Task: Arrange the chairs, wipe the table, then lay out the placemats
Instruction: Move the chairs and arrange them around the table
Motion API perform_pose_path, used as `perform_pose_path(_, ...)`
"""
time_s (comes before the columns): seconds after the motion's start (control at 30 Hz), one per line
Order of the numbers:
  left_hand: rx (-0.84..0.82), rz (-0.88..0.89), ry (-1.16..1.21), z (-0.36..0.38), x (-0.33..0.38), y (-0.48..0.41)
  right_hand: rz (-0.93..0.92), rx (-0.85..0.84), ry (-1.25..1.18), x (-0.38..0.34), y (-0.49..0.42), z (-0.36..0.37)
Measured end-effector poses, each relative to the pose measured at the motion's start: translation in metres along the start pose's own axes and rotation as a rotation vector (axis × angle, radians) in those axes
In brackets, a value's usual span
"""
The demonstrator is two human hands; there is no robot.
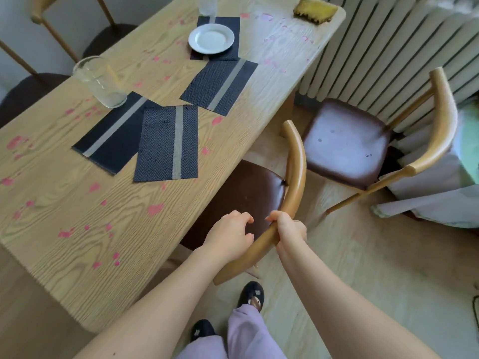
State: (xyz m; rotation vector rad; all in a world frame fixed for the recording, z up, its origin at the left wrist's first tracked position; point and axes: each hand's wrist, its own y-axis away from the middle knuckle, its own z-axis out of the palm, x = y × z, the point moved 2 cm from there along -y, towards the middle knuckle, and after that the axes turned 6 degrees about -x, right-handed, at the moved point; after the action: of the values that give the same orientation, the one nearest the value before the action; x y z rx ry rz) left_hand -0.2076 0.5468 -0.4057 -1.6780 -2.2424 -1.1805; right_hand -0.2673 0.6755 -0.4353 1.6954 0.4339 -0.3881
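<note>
Your forearms (pixel 160 307) nearest, both reaching chair (pixel 259 193). Right grip (pixel 287 229) clenched round curved back rail (pixel 296 167); left grip (pixel 230 234) loosely curled just left of it, holding nothing. Seat (pixel 241 193) lies beyond grips, part under bench (pixel 77 229). Rail runs along bench edge; judged next: push leftward, right grip leading.

Wood, weave + glaze mostly, from what I get on my feed.

Tabletop (pixel 124 193): pale wood, bold grain, matt, w/ pink smears. Placemats (pixel 166 143): dark herringbone weave, grey stripe, matt; I can't tell cloth vs plastic. Near chair back (pixel 295 164): smooth varnished wood, satin sheen. Near chair seat (pixel 246 193): dark brown leather-look, slight gloss. Far chair seat (pixel 342 141): same leather-look, shinier, a few spots. Glass (pixel 99 81): clear, smooth. Plate (pixel 211 38): white, glossy, prob. ceramic. Sponge (pixel 315 9): yellow, rough, porous. Radiator (pixel 388 47): white painted ribs, prob. metal. Floor (pixel 363 268): pale wood-look planks, low sheen.
</note>
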Motion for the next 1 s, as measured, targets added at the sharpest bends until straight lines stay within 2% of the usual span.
perform_pose_path(0.23,-0.054,-0.018,-0.017,0.015,0.000,0.000,0.027,-0.033,0.005,0.015,-0.027,-0.011)
perform_pose_path(0.33,-0.085,-0.038,-0.022,0.020,-0.002,0.003,0.031,-0.015,0.199,0.015,-0.033,-0.019)
perform_pose_path(0.4,-0.110,-0.034,-0.029,0.024,-0.001,0.006,0.002,0.052,0.354,0.016,-0.035,-0.030)
perform_pose_path(0.47,-0.117,-0.016,-0.038,0.027,-0.001,0.007,-0.015,0.107,0.410,0.020,-0.035,-0.046)
perform_pose_path(0.57,-0.122,0.005,-0.048,0.032,-0.001,0.007,-0.011,0.135,0.436,0.031,-0.035,-0.067)
perform_pose_path(0.7,-0.161,0.021,-0.047,0.044,0.006,0.007,-0.032,0.070,0.409,0.051,-0.027,-0.076)
perform_pose_path(1.0,-0.171,-0.009,-0.016,0.054,-0.016,0.019,-0.097,0.032,0.456,0.076,-0.015,-0.043)
